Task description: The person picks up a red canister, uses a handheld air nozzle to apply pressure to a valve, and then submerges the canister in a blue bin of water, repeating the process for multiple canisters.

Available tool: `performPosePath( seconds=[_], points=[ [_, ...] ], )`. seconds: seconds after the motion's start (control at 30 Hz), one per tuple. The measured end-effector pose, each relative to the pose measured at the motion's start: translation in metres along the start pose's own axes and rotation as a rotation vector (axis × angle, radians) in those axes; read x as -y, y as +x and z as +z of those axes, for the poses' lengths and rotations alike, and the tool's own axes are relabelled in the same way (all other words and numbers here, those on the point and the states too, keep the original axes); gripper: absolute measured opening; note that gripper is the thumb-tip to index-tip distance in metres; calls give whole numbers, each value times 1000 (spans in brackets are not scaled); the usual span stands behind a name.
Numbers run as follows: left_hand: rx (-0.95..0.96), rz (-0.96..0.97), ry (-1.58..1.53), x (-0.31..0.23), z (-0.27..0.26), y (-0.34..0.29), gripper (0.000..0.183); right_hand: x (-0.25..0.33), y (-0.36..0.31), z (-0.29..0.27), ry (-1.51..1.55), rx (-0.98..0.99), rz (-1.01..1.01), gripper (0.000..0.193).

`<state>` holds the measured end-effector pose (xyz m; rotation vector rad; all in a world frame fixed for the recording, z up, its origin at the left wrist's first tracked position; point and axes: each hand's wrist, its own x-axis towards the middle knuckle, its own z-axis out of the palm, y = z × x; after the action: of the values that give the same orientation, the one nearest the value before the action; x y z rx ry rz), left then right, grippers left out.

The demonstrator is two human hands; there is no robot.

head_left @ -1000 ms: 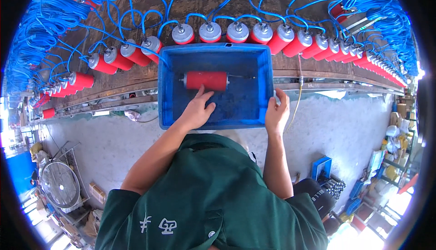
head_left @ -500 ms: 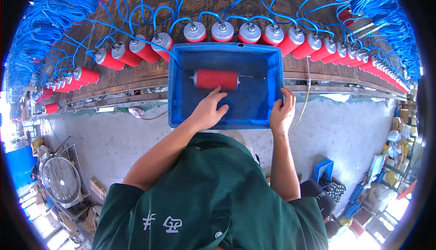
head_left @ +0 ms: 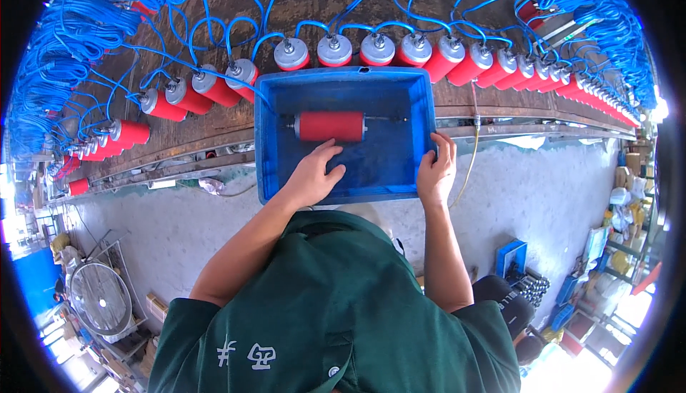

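Note:
A shallow blue plastic tub (head_left: 343, 196) stands before me at the bench's front edge. Inside it a red cylinder (head_left: 330, 126) lies on its side, with a grey end cap and a thin rod sticking out to the right. My left hand (head_left: 312, 175) is over the tub's near left part, fingers apart. Its fingertips are close to the cylinder's lower edge; whether they touch it I cannot tell. My right hand (head_left: 437, 171) grips the tub's right rim, thumb over the edge and fingers bent outside.
Behind the tub runs a curved row of red cylinders with grey caps (head_left: 377, 48), each with a blue cable. Coiled blue cables (head_left: 78, 50) pile up on both sides of the wooden bench (head_left: 321, 3). A round fan (head_left: 101, 299) stands lower left, a blue crate (head_left: 511, 257) lower right.
The view has shifted slightly, so the tub and bench appear a little further left. Both hands keep nearly the same places at the tub.

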<state>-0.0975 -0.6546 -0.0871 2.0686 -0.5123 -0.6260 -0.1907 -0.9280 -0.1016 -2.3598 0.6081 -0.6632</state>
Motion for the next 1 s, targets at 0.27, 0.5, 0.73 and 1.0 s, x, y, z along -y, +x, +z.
performPosePath(
  seconds=[0.27, 0.5, 0.73, 1.0],
  points=[
    [-8, 20, 13, -13, -8, -2, 46, -1, 0, -1, 26, 5, 2, 35],
    [-29, 145, 122, -9, -4, -2, 46, -2, 0, -1, 42, 14, 4, 35],
    [-29, 150, 130, -9, -3, -1, 46, 1, 0, -1, 35, 11, 8, 34],
    [-66, 239, 260, -8, -2, 5, 44, 0, 0, -1, 29, 13, 16, 33]
  ],
)
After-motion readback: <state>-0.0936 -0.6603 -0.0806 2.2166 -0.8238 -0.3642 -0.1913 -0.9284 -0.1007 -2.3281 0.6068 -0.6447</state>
